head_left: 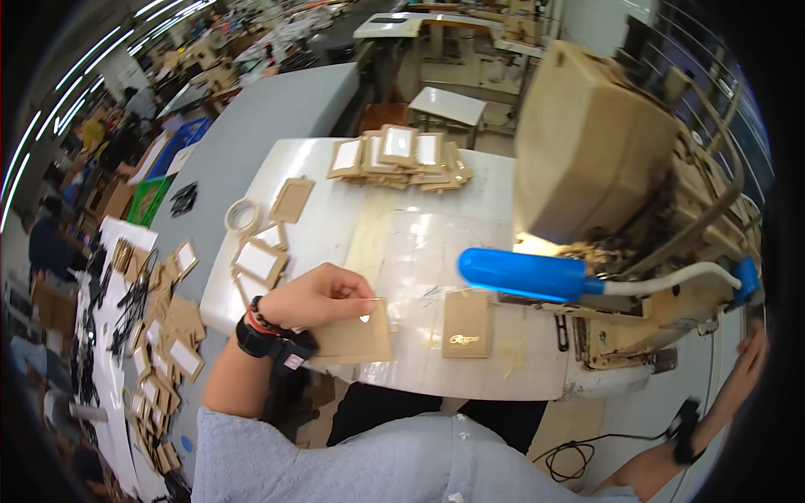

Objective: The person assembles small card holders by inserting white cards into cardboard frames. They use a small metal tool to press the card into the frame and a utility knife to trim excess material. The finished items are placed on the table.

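A flat tan piece (356,337), leather-like with a small white tip at its upper edge, hangs over the near edge of the white work table. My left hand (329,295) is closed on it, thumb and fingers pinching its top. To its right lies a tan rectangular piece with gold lettering (466,324), close beside the bed of a beige sewing machine (591,138). Out at the far right rim, my right hand (749,360) is raised beside the machine, its fingers seemingly stretched out. Dim, distorted picture there hides whether it touches the machine.
A blue lamp (521,275) on a white bendable arm juts over the table. Stacked tan frames with white windows (402,155) stand at the back. A tape roll (243,217) and more frames (258,261) lie left; a heap of pieces (168,352) covers the side table.
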A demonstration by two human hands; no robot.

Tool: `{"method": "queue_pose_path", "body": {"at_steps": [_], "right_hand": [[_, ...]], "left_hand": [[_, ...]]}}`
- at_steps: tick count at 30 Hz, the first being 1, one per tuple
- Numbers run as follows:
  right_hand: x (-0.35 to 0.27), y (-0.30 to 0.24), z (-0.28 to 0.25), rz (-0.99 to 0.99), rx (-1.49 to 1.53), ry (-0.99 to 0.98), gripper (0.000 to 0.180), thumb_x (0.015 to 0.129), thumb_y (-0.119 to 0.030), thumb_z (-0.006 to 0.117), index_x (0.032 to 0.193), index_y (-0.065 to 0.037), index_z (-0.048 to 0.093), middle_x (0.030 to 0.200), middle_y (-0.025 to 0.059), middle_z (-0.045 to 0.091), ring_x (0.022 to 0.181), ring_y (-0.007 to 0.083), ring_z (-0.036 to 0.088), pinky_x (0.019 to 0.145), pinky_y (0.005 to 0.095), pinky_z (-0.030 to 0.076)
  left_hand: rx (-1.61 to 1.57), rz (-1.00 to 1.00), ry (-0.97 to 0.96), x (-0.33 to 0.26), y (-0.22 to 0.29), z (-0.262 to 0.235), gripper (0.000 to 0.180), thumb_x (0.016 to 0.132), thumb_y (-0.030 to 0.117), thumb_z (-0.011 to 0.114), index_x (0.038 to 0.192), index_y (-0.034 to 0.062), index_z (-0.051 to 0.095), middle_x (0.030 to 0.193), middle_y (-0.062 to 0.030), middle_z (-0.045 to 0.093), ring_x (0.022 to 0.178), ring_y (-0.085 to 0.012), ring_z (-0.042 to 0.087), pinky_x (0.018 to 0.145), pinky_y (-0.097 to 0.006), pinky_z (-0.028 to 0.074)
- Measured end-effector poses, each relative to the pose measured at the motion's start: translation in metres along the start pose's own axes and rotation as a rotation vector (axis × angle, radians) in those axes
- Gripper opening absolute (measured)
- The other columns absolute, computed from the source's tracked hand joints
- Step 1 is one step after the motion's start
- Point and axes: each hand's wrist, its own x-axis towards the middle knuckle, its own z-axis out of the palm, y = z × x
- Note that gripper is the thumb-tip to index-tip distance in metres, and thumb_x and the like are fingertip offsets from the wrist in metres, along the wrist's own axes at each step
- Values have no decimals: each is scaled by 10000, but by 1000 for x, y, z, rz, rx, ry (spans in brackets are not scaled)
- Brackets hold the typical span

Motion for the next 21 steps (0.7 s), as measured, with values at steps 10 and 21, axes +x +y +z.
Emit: {"method": "queue_pose_path", "body": {"at_steps": [10, 21], "right_hand": [[-175, -191, 145, -91, 409, -1018, 157, 945, -80, 472, 1074, 2, 506, 788, 186, 539, 739, 367, 559, 692, 432, 451], [-205, -170, 255, -312, 217, -766, 270, 836, 50, 518, 1097, 13, 576, 1062, 228, 573, 1008, 393, 529, 870, 458, 433]], "left_hand": [[129, 229, 242, -25, 27, 64, 203, 889, 173, 647, 932, -25, 656, 604, 34, 493, 543, -40, 413, 483, -227, 338], [126, 274, 246, -25, 24, 77, 189, 880, 152, 648, 955, -21, 660, 594, 17, 486, 533, -51, 406, 479, -234, 340]]}}
